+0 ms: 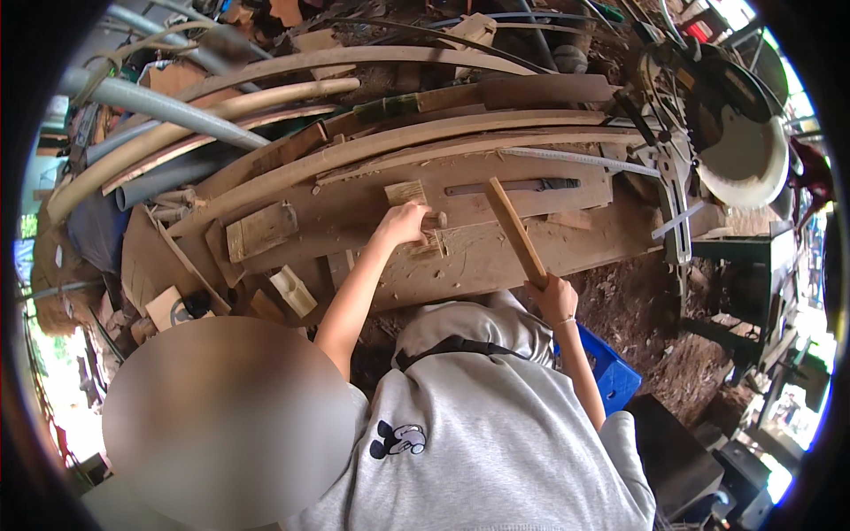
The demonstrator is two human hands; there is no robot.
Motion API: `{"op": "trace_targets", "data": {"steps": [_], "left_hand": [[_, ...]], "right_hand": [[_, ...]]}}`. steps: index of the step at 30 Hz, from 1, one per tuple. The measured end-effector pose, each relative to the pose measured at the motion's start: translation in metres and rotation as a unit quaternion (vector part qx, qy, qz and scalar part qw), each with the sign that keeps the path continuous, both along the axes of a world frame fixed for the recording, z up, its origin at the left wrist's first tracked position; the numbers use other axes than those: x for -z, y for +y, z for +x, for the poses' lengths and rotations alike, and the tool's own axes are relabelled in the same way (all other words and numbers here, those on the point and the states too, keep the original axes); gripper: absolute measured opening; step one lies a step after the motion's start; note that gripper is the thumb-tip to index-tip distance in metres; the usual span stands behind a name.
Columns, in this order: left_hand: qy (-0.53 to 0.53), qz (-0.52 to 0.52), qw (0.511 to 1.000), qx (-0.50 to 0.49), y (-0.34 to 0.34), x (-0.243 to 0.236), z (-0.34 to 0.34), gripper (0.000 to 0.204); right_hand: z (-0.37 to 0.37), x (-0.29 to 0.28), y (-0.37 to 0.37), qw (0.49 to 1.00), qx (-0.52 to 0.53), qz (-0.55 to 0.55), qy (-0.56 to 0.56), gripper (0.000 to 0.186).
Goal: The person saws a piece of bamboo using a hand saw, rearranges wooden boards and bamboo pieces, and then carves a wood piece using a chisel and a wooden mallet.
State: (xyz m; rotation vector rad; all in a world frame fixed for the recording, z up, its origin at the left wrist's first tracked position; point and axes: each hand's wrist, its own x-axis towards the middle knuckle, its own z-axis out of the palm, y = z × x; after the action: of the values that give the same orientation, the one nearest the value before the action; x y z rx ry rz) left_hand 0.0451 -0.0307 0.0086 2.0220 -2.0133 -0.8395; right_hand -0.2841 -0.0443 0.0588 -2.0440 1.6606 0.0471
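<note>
My left hand [403, 223] is closed around a short tool whose round brown end [441, 219] sticks out to the right; its other end is hidden. Under that hand lies a pale wood block [405, 192] with cut-out edges, resting on the workbench [478, 257]. My right hand [554, 299] grips the near end of a long, flat wooden stick [515, 228], which slants up and away to the left above the bench. Beyond the stick lies a long, narrow dark tool [513, 187]. Small wood chips are scattered around the block.
Wood blocks [261, 232] and a grooved offcut [293, 291] lie to the left. Long curved boards [425, 142] and grey pipes [168, 108] line the far side. A measuring strip [584, 161] leads to a circular saw [739, 150] at right. A blue crate [611, 372] stands near my right arm.
</note>
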Motion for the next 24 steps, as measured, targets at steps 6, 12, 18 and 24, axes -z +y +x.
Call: {"op": "trace_targets", "data": {"steps": [6,12,18,24], "left_hand": [[0.041,0.067,0.997,-0.019,-0.017,0.011,0.008,0.041],[-0.008,0.067,0.997,-0.043,-0.017,0.007,0.000,0.033],[-0.045,-0.008,0.998,0.042,-0.003,0.000,-0.011,0.022],[0.110,-0.314,0.931,-0.151,-0.003,-0.045,0.023,0.016]], "right_hand": [[-0.022,0.019,0.014,0.999,0.026,0.001,-0.019,0.032],[-0.032,0.022,0.020,1.000,0.016,0.020,-0.016,0.032],[-0.036,0.033,0.017,1.000,-0.008,0.001,-0.011,0.033],[-0.029,0.032,0.010,0.999,-0.039,-0.003,-0.001,0.035]]}}
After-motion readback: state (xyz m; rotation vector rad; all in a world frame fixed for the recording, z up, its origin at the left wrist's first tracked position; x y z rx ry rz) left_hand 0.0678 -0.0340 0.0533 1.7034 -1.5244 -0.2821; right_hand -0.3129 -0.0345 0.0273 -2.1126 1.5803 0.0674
